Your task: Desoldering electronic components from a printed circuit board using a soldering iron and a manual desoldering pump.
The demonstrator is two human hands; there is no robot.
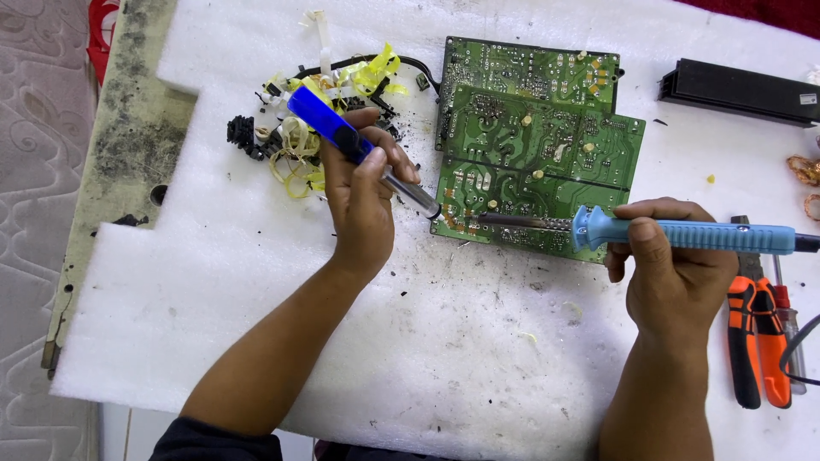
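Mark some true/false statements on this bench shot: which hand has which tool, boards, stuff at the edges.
1. The right hand holds the light blue soldering iron. True.
2. The left hand holds a pair of pliers. False: it holds a desoldering pump with a dark blue body, and the orange-handled pliers lie untouched on the foam sheet.
3. Both tool tips meet near the lower left edge of the front green circuit board. True.
4. Only one green board is on the sheet. False: a second green board lies partly beneath the front one.
5. A black finned heat sink lies at the upper right. True.
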